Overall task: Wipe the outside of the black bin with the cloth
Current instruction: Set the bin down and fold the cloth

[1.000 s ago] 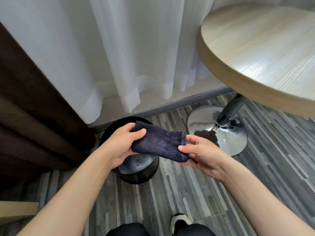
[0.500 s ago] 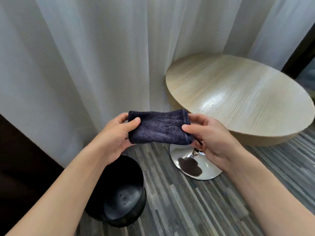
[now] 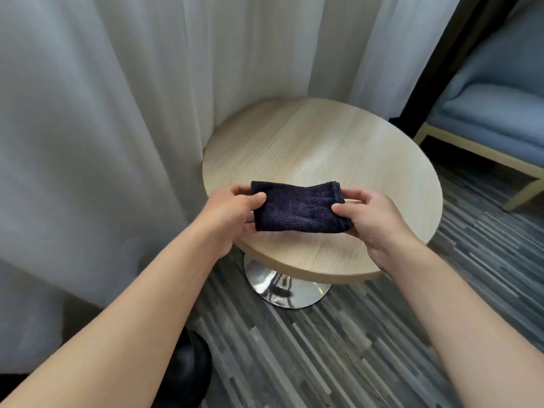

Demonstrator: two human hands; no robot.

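A folded dark navy cloth [image 3: 297, 208] is stretched between both hands, just above the near part of a round wooden table [image 3: 338, 148]. My left hand [image 3: 232, 213] pinches its left end and my right hand [image 3: 374, 219] pinches its right end. The black bin [image 3: 188, 375] stands on the floor at the bottom of the view, below my left forearm, which hides most of it. Only part of its glossy black side shows.
White curtains [image 3: 117, 128] hang along the left and back. The table stands on a chrome disc base [image 3: 282, 287]. A blue armchair [image 3: 494, 113] with a light wooden frame is at the right. The floor is grey striped planks [image 3: 338, 354].
The view has swung up from the bin to the table. Both hands have carried the cloth from above the bin to above the tabletop; the bin has dropped to the bottom edge.
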